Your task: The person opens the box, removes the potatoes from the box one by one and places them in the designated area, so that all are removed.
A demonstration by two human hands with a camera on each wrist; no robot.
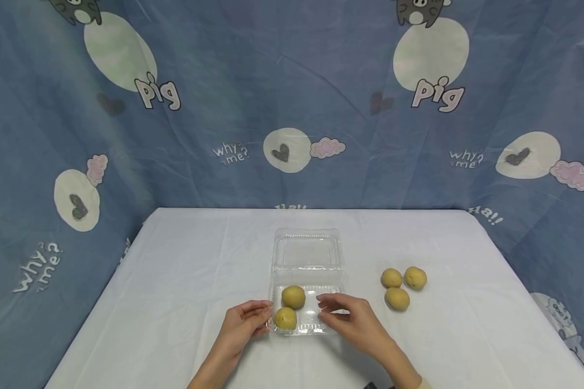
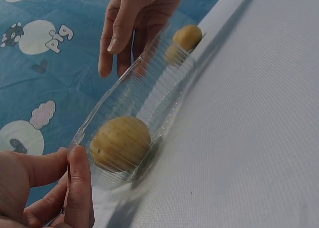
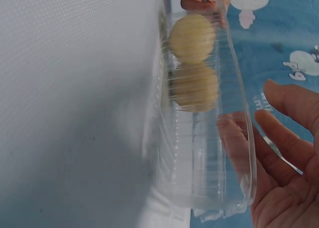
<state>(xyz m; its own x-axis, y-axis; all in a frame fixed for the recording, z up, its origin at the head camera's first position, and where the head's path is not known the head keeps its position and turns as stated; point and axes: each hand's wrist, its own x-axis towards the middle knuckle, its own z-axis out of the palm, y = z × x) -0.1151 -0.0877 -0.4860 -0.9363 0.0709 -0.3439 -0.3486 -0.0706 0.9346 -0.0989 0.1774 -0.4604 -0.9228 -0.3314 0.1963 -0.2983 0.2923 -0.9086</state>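
Note:
A clear plastic clamshell box [image 1: 312, 323] lies on the table with its lid [image 1: 307, 252] folded back, away from me. Two round, yellow, speckled fruits or potatoes, one farther back [image 1: 293, 297] and one nearer [image 1: 285, 319], sit in its left half; I cannot tell the exact kind. My left hand [image 1: 243, 327] pinches the box's left rim between thumb and fingers, as the left wrist view shows close up. Over the right part of the box is my right hand [image 1: 354, 320], fingers loosely bent, thumb apart, holding nothing.
To the right of the box, three more of the yellow round things [image 1: 397, 299] lie close together on the white-covered table [image 1: 199, 243]. A blue printed cloth [image 1: 199, 129] hangs behind the table and along its sides.

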